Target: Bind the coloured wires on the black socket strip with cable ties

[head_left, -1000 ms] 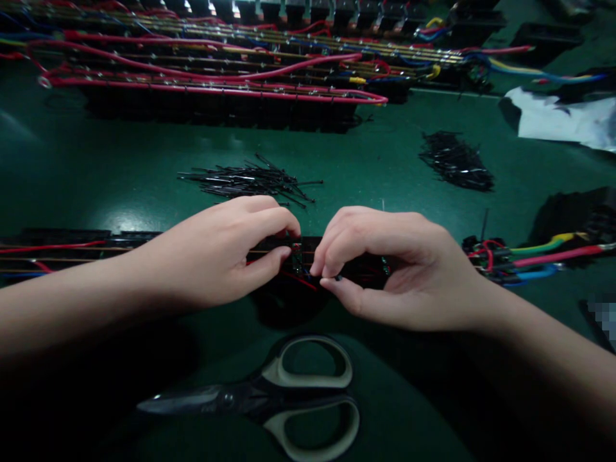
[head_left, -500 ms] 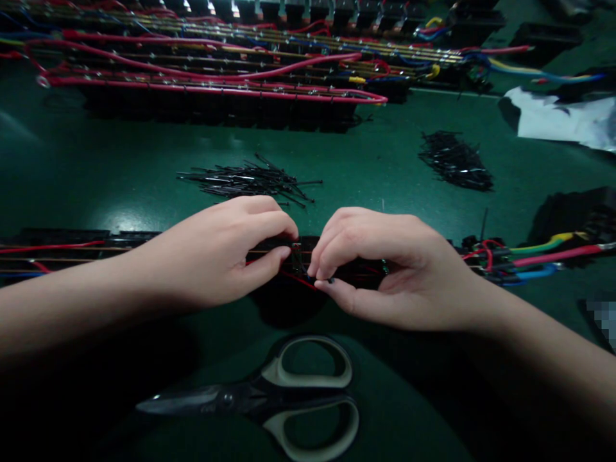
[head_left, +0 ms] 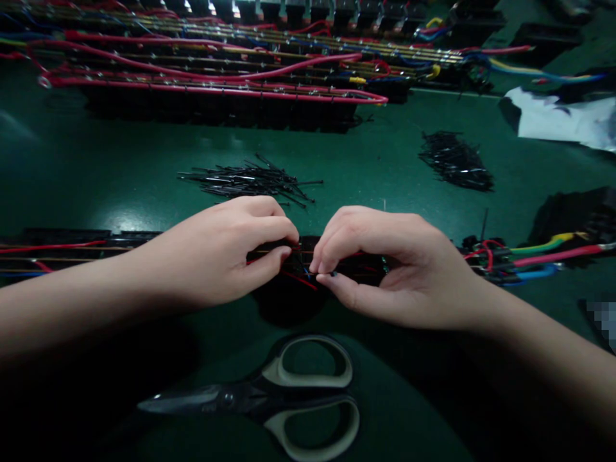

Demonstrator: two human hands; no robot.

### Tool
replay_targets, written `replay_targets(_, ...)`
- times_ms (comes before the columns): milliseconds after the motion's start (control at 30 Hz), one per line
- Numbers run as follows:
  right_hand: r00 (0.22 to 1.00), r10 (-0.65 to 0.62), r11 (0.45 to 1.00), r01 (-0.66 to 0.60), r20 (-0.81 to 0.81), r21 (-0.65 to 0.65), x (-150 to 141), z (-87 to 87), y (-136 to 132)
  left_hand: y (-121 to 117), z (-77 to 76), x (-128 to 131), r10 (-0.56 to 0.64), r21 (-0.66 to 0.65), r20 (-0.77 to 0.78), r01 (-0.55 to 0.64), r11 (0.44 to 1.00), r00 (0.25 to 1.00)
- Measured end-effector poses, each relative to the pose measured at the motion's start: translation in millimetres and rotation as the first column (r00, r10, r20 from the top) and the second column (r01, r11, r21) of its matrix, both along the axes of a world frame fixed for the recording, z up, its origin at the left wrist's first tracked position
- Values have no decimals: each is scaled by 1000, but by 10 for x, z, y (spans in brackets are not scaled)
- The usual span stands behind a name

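A long dark strip with wires (head_left: 72, 249) lies crosswise under both hands. My left hand (head_left: 240, 247) reaches in from the left, thumb and forefinger closed at the strip's middle; what they pinch is hidden. Close beside it, my right hand (head_left: 394, 263) has its thumb and fingertips pressed together on a thin black cable tie (head_left: 333, 274), of which only a small bit shows. A red wire (head_left: 303, 281) and a bit of blue wire show between the hands. Scissors (head_left: 231, 399) with pale-rimmed handles lie nearer to me, blades pointing left.
Beyond the hands lie a loose pile of black cable ties (head_left: 250, 179) and a second bundle (head_left: 455, 160) at the right. A larger wired assembly (head_left: 216, 77) spans the back. Thick coloured cables (head_left: 553, 253) leave the strip's right end. White crumpled plastic (head_left: 553, 119) lies far right.
The fingertips of my right hand have risen slightly, away from me, at the strip. My left hand has hardly moved, and the scissors lie as before.
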State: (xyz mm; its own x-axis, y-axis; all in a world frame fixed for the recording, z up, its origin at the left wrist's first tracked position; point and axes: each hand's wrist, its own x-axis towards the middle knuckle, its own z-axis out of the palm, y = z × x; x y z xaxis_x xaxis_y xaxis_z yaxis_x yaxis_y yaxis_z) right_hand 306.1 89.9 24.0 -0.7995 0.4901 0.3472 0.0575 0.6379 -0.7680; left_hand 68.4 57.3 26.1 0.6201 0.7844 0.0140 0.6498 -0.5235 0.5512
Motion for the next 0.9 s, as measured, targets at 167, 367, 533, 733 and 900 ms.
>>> replay_targets(167,999,-10,1000,10,35,-2,5,24,-1,1,4,-8,6,0,2,-6,1000,1000)
replay_targets(367,998,-38,998,41,56,-38,9,25,-9,-4,16,5,17,-13,-11,-17,1000,1000)
replay_targets(533,996,-60,998,62,62,-25,9,26,-11,-8,19,6,35,-9,-15,-35,999,999)
replay_targets(733,998,-26,1000,25,60,9,6,14,-2,-5,19,9,36,-20,-21,-36,999,999)
replay_targets(900,997,-27,999,24,76,35,1,19,1,-2,9,5,22,2,-6,-22,1000,1000)
